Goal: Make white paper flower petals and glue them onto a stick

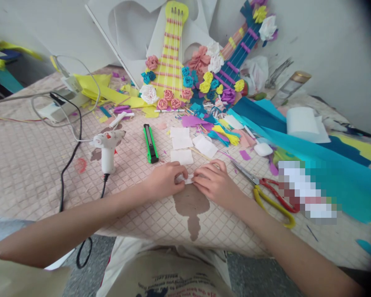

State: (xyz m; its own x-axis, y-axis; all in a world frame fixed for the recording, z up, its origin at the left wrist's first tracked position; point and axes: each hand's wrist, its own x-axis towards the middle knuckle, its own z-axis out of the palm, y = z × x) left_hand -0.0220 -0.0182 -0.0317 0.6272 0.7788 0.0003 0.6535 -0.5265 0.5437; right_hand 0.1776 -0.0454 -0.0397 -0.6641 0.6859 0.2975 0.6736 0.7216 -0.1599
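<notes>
Both my hands meet near the table's front edge over a small white piece of paper (187, 179). My left hand (165, 180) pinches its left end with curled fingers. My right hand (212, 181) pinches its right end, fingers closed on it. Most of the white piece is hidden between my fingertips. Just beyond my hands lie several white paper squares (181, 149). Scissors with red and yellow handles (267, 194) lie right of my right hand.
A white glue gun (108, 149) with a black cord stands left. A green utility knife (150, 143) lies beside the squares. Two paper guitars with paper flowers (173, 62) lean at the back. Blue crepe sheets (321, 165) and a white roll (300, 121) fill the right side.
</notes>
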